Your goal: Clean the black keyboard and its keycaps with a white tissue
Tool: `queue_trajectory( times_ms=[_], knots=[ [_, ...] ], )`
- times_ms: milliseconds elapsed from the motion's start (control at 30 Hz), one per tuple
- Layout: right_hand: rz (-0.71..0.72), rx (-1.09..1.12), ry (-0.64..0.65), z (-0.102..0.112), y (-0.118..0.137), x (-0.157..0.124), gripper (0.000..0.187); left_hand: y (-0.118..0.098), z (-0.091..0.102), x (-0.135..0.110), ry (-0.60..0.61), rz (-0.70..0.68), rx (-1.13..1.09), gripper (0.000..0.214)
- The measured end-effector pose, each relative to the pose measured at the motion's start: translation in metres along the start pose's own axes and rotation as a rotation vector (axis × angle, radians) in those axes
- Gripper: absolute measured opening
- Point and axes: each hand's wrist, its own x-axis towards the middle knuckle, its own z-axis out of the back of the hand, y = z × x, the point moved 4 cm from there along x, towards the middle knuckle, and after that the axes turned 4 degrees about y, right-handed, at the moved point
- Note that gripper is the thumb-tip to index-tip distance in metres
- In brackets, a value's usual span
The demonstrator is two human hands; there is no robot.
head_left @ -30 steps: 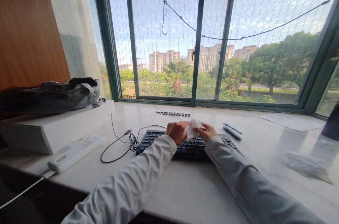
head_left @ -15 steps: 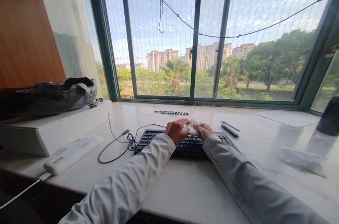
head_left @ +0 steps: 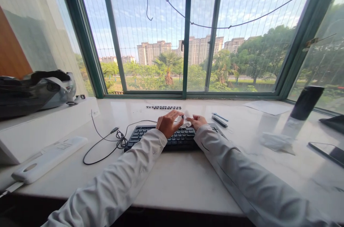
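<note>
The left hand (head_left: 167, 124), we observe, pinches a small dark piece (head_left: 182, 116), and the right hand (head_left: 199, 121) a white tissue (head_left: 187, 119), over a keyboard (head_left: 183, 137).

Daylight fills green-framed windows (head_left: 187, 33) behind a pale counter (head_left: 172, 180).

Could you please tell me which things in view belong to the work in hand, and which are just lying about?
Apparently in use:
white tissue, in the right hand
small dark piece, at the left hand
keyboard, beneath both hands
row of black pieces

Apparently just lying about:
power strip
black bottle
phone
paper
</note>
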Motion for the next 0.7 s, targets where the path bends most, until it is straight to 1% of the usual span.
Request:
queue_trajectory(
  times_ms=[100, 233, 333, 400, 433, 500, 600, 700],
  knots=[
    [0.010, 0.030, -0.004, -0.001, 0.001, -0.001, 0.038, 0.000, -0.001, -0.001, -0.026, -0.012, -0.010, 0.021],
    [0.016, -0.051, 0.004, -0.001, 0.000, 0.000, 0.030, 0.000, -0.001, -0.001, -0.027, -0.010, 0.016, 0.023],
    [0.013, -0.062, -0.054, 0.002, -0.002, 0.003, 0.028, -0.001, 0.001, -0.001, -0.007, -0.005, 0.027, 0.023],
    [0.012, -0.024, -0.104, 0.003, -0.005, 0.005, 0.029, -0.002, 0.001, 0.000, 0.004, -0.002, 0.021, 0.025],
    [0.010, -0.001, -0.104, 0.003, -0.006, 0.006, 0.031, -0.002, 0.001, 0.000, 0.008, 0.001, 0.018, 0.025],
    [0.004, 0.023, -0.051, 0.001, -0.008, 0.008, 0.036, 0.000, 0.000, 0.001, 0.015, 0.010, 0.016, 0.026],
    [0.006, -0.008, 0.061, -0.002, -0.011, 0.010, 0.040, 0.004, -0.003, 0.001, 0.023, -0.001, 0.013, 0.024],
    [0.015, -0.060, 0.100, -0.003, -0.014, 0.011, 0.039, 0.008, -0.004, 0.001, 0.025, -0.011, 0.009, 0.025]
  ],
)
